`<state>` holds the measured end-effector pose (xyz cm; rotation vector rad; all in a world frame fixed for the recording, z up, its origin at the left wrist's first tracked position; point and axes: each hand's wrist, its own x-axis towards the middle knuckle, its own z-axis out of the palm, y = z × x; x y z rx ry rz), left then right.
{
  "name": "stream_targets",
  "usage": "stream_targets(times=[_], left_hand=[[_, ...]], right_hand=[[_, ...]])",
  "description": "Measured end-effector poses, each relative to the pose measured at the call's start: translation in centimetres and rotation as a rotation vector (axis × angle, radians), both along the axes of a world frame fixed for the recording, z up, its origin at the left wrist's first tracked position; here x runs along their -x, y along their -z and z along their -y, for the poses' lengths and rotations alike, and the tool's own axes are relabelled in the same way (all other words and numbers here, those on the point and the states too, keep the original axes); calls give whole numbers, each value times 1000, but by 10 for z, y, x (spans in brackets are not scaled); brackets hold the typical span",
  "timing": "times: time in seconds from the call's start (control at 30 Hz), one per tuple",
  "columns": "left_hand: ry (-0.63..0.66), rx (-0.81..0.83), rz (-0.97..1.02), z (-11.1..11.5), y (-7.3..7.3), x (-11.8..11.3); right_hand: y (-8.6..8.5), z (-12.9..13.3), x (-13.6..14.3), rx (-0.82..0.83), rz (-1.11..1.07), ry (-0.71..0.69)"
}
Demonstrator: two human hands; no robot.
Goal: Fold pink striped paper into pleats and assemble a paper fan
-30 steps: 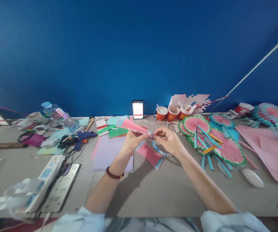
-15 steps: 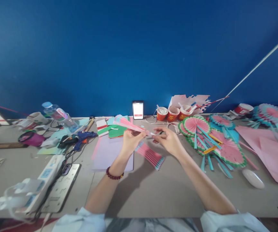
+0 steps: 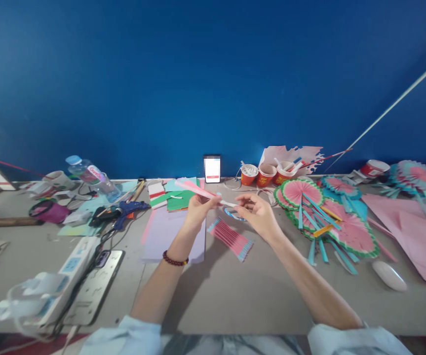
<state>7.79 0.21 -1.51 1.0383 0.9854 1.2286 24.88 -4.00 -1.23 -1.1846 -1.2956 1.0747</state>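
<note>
Folded pink paper [image 3: 195, 188] is pinched in my left hand [image 3: 200, 211], its pleated end pointing up and left. A narrow pale strip [image 3: 228, 203] runs from that paper to my right hand [image 3: 256, 213], whose fingers are closed on its end. Below my right fingers shows a small blue and white curved thing [image 3: 234, 214]. A pleated pink paper with light blue ends [image 3: 230, 238] lies on the table beneath my hands.
Lilac sheets [image 3: 174, 234] and green paper [image 3: 178, 201] lie left. Red cups [image 3: 266, 175] and a phone [image 3: 212, 169] stand at the back. Watermelon-patterned fans [image 3: 349, 227] and a white mouse [image 3: 389, 275] are right; a glue gun [image 3: 129, 209] and power strip [image 3: 70, 271] left.
The folded paper in my left hand has turned narrower to the view. The pale strip and the blue and white curved thing now show more clearly between my hands.
</note>
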Motion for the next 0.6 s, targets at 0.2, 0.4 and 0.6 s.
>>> stream_targets(times=[0.2, 0.4, 0.6], left_hand=[[55, 93, 176, 0, 11, -4], [48, 173, 221, 5, 5, -6], [-50, 73, 111, 7, 1, -6]], right_hand=[[5, 3, 5, -168, 109, 80], [9, -1, 4, -181, 148, 60], [10, -5, 1, 35, 175, -34]])
